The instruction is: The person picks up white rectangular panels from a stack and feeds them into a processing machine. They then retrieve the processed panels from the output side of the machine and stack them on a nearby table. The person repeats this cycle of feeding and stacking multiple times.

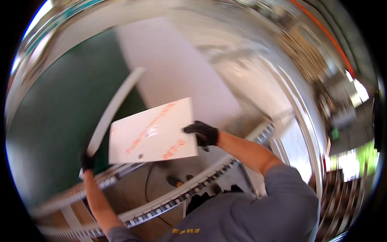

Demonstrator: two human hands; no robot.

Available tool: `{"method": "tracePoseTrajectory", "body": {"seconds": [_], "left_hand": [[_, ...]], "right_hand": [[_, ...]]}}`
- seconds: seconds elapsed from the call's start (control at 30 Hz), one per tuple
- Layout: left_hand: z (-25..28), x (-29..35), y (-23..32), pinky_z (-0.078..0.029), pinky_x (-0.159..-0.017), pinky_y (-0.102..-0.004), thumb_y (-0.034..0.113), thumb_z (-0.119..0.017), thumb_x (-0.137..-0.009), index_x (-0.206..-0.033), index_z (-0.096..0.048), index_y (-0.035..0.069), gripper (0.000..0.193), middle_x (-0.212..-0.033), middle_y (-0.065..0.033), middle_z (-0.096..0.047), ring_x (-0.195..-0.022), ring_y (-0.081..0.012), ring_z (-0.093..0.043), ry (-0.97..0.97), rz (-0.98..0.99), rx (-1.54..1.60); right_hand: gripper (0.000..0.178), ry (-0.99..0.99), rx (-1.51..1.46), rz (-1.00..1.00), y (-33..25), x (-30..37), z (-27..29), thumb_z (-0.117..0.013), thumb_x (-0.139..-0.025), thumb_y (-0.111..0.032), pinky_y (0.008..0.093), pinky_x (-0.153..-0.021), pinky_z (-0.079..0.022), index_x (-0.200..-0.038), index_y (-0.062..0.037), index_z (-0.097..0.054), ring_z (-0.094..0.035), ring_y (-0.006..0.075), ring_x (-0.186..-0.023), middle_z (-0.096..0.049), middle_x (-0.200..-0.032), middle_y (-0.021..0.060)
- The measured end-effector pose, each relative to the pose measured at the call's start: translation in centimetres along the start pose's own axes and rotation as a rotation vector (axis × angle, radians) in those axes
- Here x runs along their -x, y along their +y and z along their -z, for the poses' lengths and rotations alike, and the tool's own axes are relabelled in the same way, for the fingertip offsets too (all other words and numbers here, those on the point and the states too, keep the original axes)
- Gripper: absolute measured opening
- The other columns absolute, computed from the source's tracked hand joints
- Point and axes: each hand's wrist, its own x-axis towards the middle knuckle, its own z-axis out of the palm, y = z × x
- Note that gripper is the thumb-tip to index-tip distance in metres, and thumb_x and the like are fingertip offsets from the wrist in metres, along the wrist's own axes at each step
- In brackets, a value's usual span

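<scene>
The flat white board (pixel 153 131) is being held up in the air in front of the person, over the roller track (pixel 189 191) that is curving beneath it. It is a thin, stiff rectangle, smooth and pale, with orange printing and a small grey mark on its face. Its long axis is running left to right and tilting up toward the right.

The right hand (pixel 203 133), in a black glove, is gripping the board's right edge, fingers closed over it, so the board is lying to the left of that hand. The left hand (pixel 86 161), also gloved in black, is sitting just below the board's lower left corner; it is closed on the low end of a long white strip (pixel 115 109) that is slanting up behind the board's left edge. The picture is smeared with motion, so whether this hand is also touching the board cannot be told.

Beyond the board, a dark green floor (pixel 56 113) is spreading to the left and a large pale sheet (pixel 177 68) is lying above.
</scene>
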Motion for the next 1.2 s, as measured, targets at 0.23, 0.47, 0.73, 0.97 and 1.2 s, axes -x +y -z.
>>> {"method": "tracePoseTrajectory", "body": {"seconds": [0.23,0.47,0.73,0.97,1.2], "left_hand": [[6.4,3.5,10.2,-0.05,-0.086,-0.0439,0.033,-0.079,-0.078,-0.118,-0.056,-0.006,0.06,-0.109,-0.0257,-0.064,-0.1,-0.0352,-0.063,0.101,-0.214,0.107],[9.8,19.1,21.6,-0.052,-0.063,-0.0414,0.049,-0.08,-0.075,-0.089,-0.059,-0.004,0.058,-0.082,-0.0187,-0.065,-0.07,-0.0333,-0.061,0.59,-0.3,-0.112],[7.5,33.2,34.7,-0.047,-0.062,-0.0423,0.046,-0.081,-0.076,-0.081,-0.057,0.001,0.052,-0.072,-0.0103,-0.056,-0.064,-0.0275,-0.05,0.501,0.085,0.332],[7.3,40.7,44.6,-0.045,-0.063,-0.0429,0.044,-0.081,-0.076,-0.081,-0.056,0.002,0.049,-0.073,-0.0082,-0.053,-0.066,-0.0254,-0.047,0.468,0.176,0.77],[6.9,44.4,48.7,-0.046,-0.073,-0.0428,0.052,-0.065,-0.087,-0.096,-0.063,-0.009,0.061,-0.091,-0.0199,-0.06,-0.081,-0.0293,-0.055,0.341,0.009,0.705]], "right_hand": [[0.037,0.482,0.405,0.805,5.0,26.2,9.1,-0.058,-0.095,-0.018,0.0369,-0.1,-0.047,-0.129,-0.0035,-0.053,-0.058,0.0203,-0.115,-0.055,-0.131,0.0098],[0.032,1.11,-0.713,0.616,8.3,49.6,13.8,-0.066,-0.089,-0.032,0.0298,-0.045,-0.049,-0.104,-0.0037,-0.062,-0.063,0.0159,-0.059,-0.066,-0.075,0.006],[0.031,1.561,-0.906,0.939,24.0,71.1,29.3,-0.07,-0.086,-0.032,0.0273,-0.036,-0.024,-0.065,-0.0177,-0.053,-0.036,0.0113,-0.036,-0.042,-0.048,-0.0035],[0.024,1.666,-1.06,0.995,32.7,82.1,34.1,-0.067,-0.088,-0.034,0.0256,-0.036,-0.022,-0.074,-0.0191,-0.053,-0.031,0.0098,-0.036,-0.034,-0.047,-0.006],[0.035,1.634,-1.094,0.868,40.1,84.8,37.1,-0.063,-0.088,-0.048,0.0263,-0.034,-0.022,-0.073,-0.0166,-0.058,-0.029,0.011,-0.033,-0.035,-0.044,-0.005]]}}
